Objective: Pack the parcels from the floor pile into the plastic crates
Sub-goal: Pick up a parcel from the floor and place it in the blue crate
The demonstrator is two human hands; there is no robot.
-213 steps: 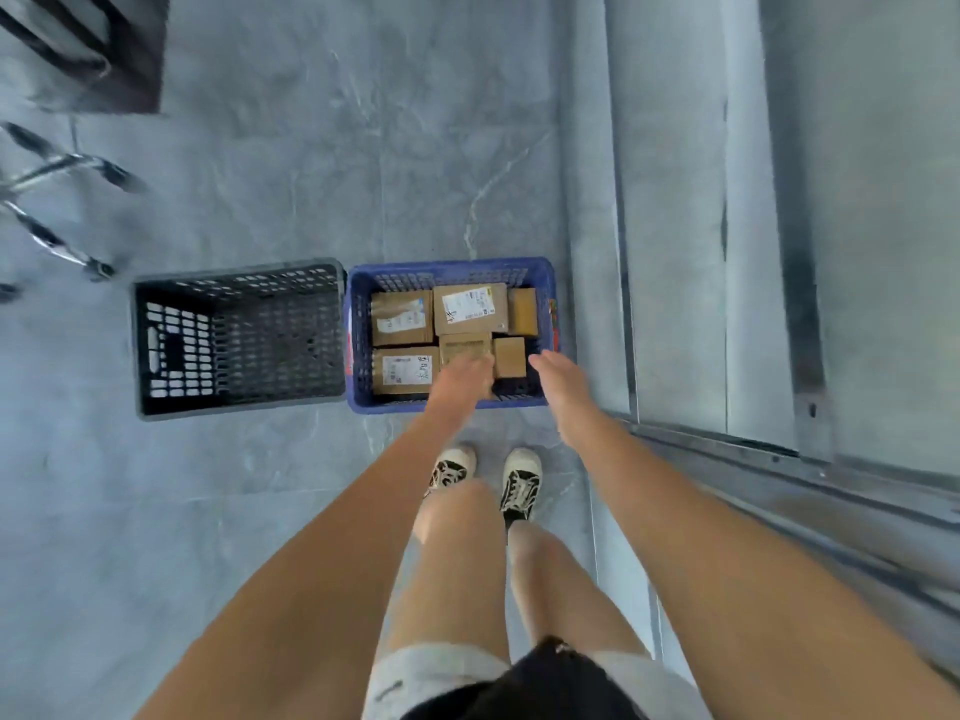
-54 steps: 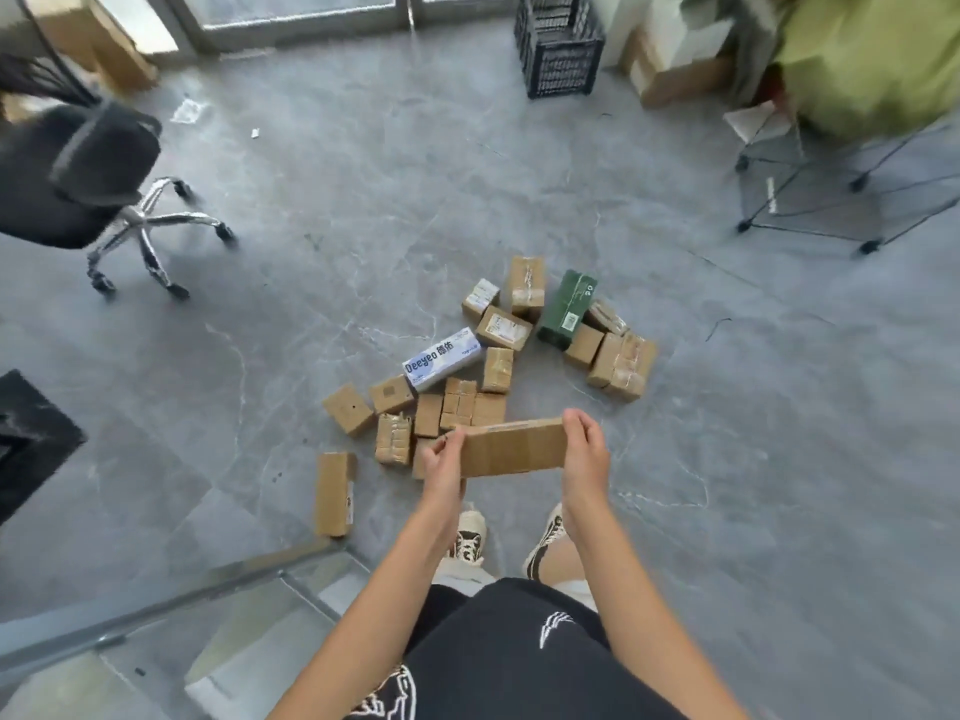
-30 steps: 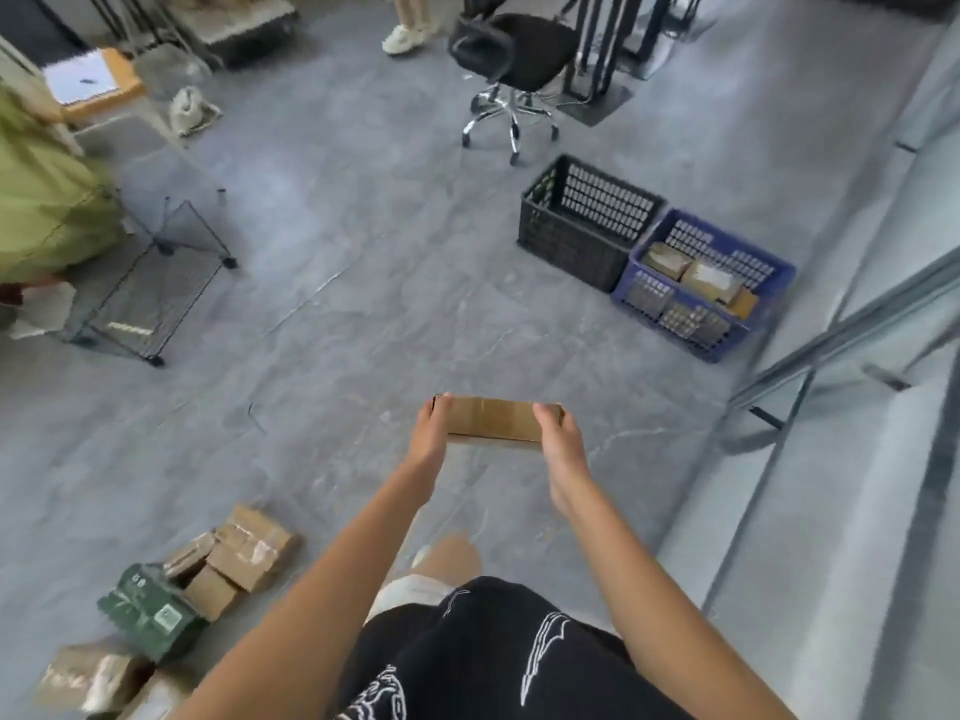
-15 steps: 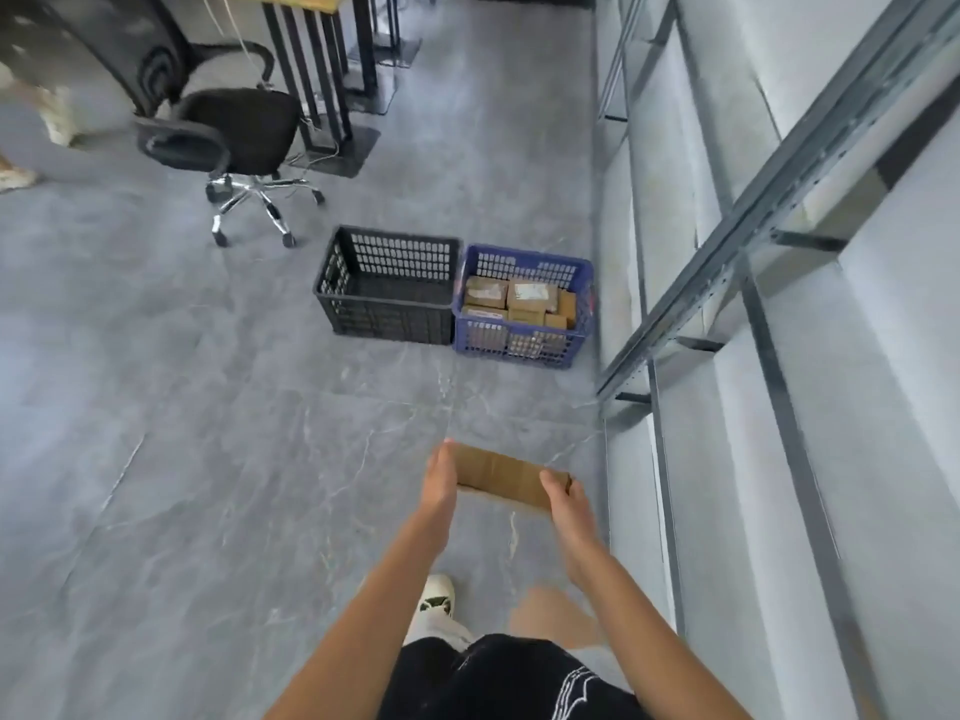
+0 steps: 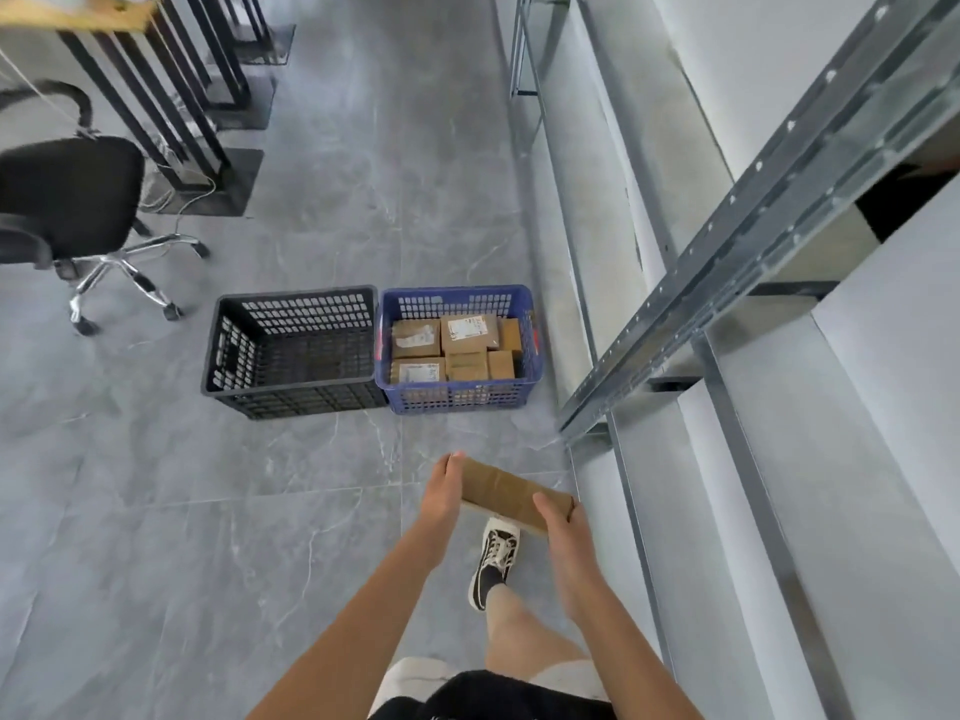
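Observation:
I carry a long brown cardboard parcel [image 5: 506,492] between both hands, tilted down to the right. My left hand [image 5: 443,488] grips its left end and my right hand [image 5: 560,522] grips its right end. Ahead on the floor stand two plastic crates side by side. The blue crate [image 5: 524,296] on the right holds several brown parcels with labels. The black crate [image 5: 296,297] on the left holds nothing I can see. The floor pile is out of view.
A grey metal shelving frame [image 5: 727,241] and a white wall run along the right. A black office chair [image 5: 67,200] on chrome legs stands at the left, with black table legs [image 5: 171,96] behind it. Grey tiled floor lies between me and the crates.
I have walked closer to the crates, which now look larger and nearer. The parcel stays held between both hands, a little lower in view.

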